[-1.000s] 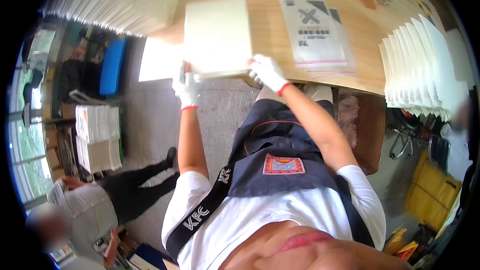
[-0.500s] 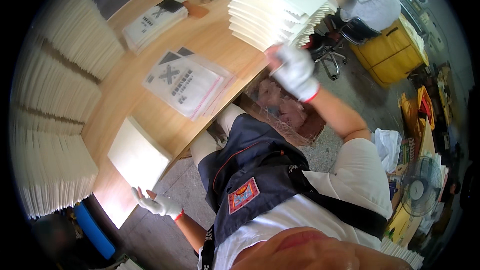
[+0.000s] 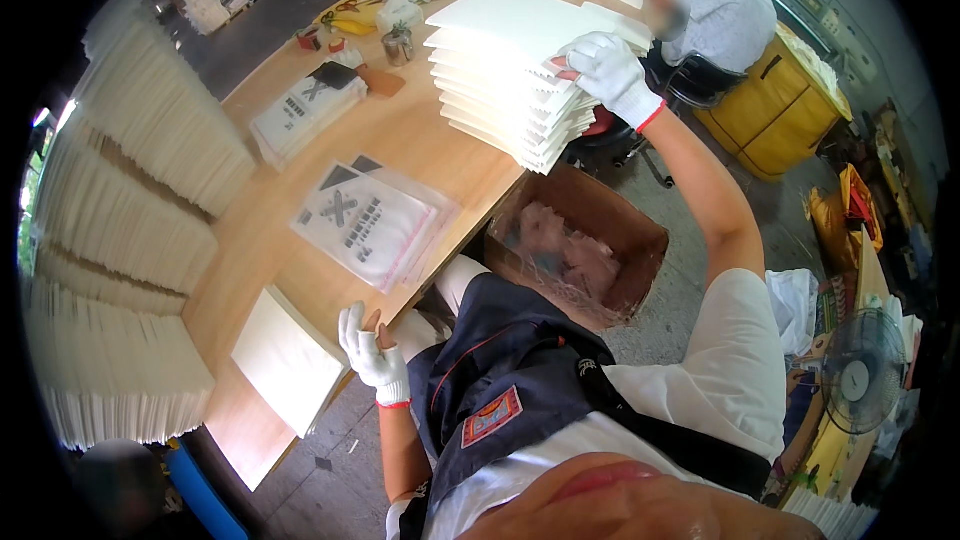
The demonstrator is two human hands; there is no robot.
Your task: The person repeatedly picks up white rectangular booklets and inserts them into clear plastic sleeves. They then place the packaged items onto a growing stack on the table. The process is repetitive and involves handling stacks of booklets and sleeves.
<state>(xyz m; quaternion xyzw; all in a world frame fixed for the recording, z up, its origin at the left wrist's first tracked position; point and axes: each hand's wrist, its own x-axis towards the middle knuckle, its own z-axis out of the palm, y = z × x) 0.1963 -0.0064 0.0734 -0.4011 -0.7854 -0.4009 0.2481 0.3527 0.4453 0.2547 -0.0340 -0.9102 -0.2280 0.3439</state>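
My right hand (image 3: 612, 72), in a white glove, reaches far out and pinches the near corner of the top sheets in a stepped stack of white sheets (image 3: 505, 65) on the wooden table (image 3: 450, 155). My left hand (image 3: 372, 348), also gloved, rests at the table's near edge with fingers apart. It is right beside a flat cream pad (image 3: 285, 360) that lies alone near that edge. I cannot tell whether the left fingers touch the pad.
A clear printed bag (image 3: 375, 220) lies mid-table, with a pile of such bags (image 3: 300, 115) beyond it. Large fanned stacks of white sheets (image 3: 130, 190) line the left. An open cardboard box (image 3: 585, 245) sits under the table. Another person (image 3: 715, 10) sits by a yellow cabinet (image 3: 775, 110).
My right hand left the cream pad and stretched out to the stepped white stack, now gripping its top sheets. My left hand stayed by the pad. The view swung round.
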